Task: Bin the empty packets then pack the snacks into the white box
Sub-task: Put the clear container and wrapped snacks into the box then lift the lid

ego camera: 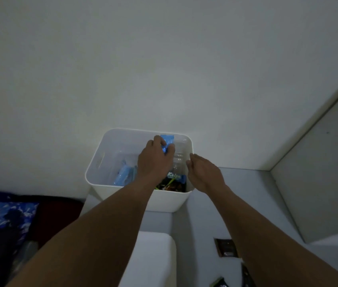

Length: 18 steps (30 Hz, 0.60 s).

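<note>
A white box (pixel 106 146) stands against the wall on a grey surface. My left hand (pixel 155 160) reaches into it, shut on a blue snack packet (pixel 168 140) near the box's far wall. My right hand (pixel 203 172) hovers at the box's right rim, fingers apart and holding nothing. Inside the box lie another blue packet (pixel 123 176), a dark packet with a blue "Kelps" label (pixel 173 182) and a clear plastic wrapper (pixel 179 158). A dark brown packet (pixel 226 247) and two more dark packets (pixel 217 282) lie on the surface near my right forearm.
A white rounded object (pixel 153 259) sits at the near edge below the box. A blue patterned cloth (pixel 0 214) lies at the left. A grey panel (pixel 319 172) rises at the right.
</note>
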{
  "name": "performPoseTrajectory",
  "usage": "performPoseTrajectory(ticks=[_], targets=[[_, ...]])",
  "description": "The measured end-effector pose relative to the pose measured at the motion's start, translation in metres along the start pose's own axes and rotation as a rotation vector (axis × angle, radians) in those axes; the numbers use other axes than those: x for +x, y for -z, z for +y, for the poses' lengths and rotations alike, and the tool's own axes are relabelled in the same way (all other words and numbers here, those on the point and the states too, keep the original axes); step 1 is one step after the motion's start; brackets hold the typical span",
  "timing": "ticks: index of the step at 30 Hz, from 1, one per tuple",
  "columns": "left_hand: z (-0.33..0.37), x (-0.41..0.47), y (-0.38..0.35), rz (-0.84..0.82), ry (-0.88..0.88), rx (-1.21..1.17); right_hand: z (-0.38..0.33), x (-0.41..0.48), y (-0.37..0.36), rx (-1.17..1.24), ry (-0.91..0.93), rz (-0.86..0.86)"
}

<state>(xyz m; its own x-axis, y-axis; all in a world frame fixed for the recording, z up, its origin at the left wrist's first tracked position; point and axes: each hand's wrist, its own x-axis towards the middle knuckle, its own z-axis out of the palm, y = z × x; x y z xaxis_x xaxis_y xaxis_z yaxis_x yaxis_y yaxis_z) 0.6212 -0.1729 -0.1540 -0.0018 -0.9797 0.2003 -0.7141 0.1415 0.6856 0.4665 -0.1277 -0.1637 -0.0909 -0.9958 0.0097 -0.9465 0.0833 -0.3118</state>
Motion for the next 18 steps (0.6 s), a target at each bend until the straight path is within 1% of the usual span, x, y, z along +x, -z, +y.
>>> performPoseTrajectory(ticks=[3, 6, 12, 15, 18], targets=[[-0.007, -0.005, -0.004, -0.081, 0.001, 0.110, -0.001, -0.003, 0.003, 0.047, 0.003, -0.016], [-0.010, -0.013, 0.002, -0.095, -0.052, 0.188, 0.001, -0.004, 0.002, 0.081, 0.012, -0.069], [0.003, -0.045, 0.012, 0.003, -0.200, 0.319, 0.012, -0.017, 0.012, 0.081, 0.008, -0.123], [0.013, -0.079, 0.008, 0.066, -0.304, 0.377, 0.027, -0.038, 0.024, 0.049, 0.001, -0.147], [0.024, -0.125, -0.007, 0.141, -0.401, 0.357, 0.053, -0.067, 0.026, 0.043, -0.009, -0.167]])
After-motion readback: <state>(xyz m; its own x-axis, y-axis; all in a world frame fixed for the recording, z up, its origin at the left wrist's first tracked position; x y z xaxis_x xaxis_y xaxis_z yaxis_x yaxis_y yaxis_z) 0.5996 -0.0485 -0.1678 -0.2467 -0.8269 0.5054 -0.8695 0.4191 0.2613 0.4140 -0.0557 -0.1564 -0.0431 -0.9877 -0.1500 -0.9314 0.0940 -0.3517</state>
